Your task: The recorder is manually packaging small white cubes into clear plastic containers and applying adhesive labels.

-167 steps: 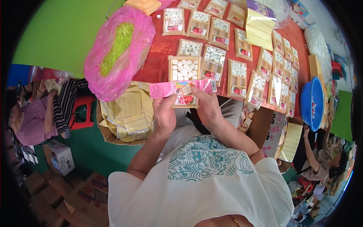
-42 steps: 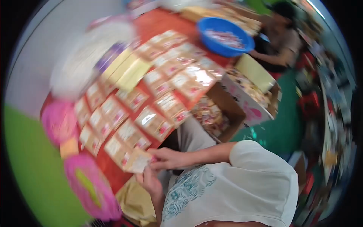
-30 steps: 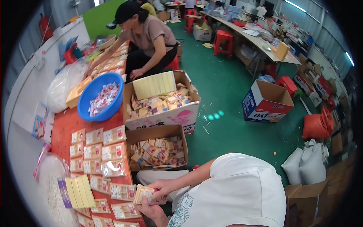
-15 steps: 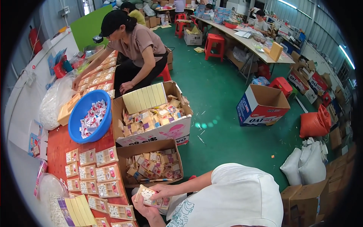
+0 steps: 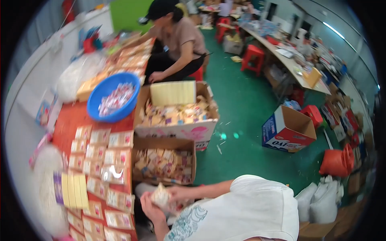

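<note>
In front of my body, a small tan tray (image 5: 161, 197) filled with white pieces is tilted between my two hands, blurred by motion. My left hand (image 5: 152, 209) grips it from the left and below. My right hand (image 5: 179, 194) closes on its right side. To the left, rows of similar shallow trays (image 5: 116, 158) with white pieces and printed cards lie on a red tabletop (image 5: 72, 116). Just beyond my hands, an open cardboard box (image 5: 194, 164) holds a heap of small tan packs (image 5: 163, 164).
Farther along the table is a blue basin (image 5: 134, 96) with small packets. A larger carton (image 5: 173, 131) full of packs stands beside it. A yellow-striped sheet stack (image 5: 76, 190) lies by clear bags at left. Across the table's far part, a co-worker (image 5: 187, 40) sits reaching over trays.
The whole view has shifted, with the table and boxes now sitting differently in it. The tray in my hands has tipped to a steeper angle; both hands still hold it.
</note>
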Available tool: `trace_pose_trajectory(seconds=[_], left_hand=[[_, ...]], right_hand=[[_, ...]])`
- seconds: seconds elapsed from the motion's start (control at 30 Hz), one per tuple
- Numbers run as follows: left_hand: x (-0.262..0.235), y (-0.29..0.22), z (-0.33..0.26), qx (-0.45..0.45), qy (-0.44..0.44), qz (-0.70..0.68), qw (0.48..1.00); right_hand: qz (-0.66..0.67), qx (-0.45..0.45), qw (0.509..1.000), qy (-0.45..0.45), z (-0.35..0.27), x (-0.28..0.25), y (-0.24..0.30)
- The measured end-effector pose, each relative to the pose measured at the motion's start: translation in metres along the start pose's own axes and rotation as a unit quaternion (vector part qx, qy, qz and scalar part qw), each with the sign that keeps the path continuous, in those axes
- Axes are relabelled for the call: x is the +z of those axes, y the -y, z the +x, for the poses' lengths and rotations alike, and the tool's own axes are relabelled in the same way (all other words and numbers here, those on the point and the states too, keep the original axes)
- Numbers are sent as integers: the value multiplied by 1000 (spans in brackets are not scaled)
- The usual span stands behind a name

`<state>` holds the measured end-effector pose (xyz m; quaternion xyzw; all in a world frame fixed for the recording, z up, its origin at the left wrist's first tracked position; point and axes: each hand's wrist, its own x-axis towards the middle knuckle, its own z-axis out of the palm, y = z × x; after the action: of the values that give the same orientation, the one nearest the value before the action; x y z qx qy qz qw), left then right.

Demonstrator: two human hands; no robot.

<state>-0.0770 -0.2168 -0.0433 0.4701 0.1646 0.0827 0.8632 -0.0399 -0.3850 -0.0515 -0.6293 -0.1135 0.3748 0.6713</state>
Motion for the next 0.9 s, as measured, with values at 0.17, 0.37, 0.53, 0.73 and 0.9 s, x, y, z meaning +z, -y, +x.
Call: trace_pose_trajectory(seconds=[0.17, 0.37, 0.53, 0.73, 0.9], left_hand=[[-4, -10, 0, -20, -13, 121, 992], [-55, -39, -51, 42, -53, 200, 977], [-64, -68, -66, 117, -105, 270, 950], [-128, -126, -54, 170, -226, 123, 951], [-167, -205, 58, 148, -301, 88, 938]], right_hand=[[189, 16, 967, -170, 44, -76, -38], [375, 50, 906, -189, 107, -133, -89], [-340, 68, 801, -488, 118, -247, -167], [-410, -301, 820, -263, 137, -31, -11], [-397, -456, 793, -77, 195, 85, 91]])
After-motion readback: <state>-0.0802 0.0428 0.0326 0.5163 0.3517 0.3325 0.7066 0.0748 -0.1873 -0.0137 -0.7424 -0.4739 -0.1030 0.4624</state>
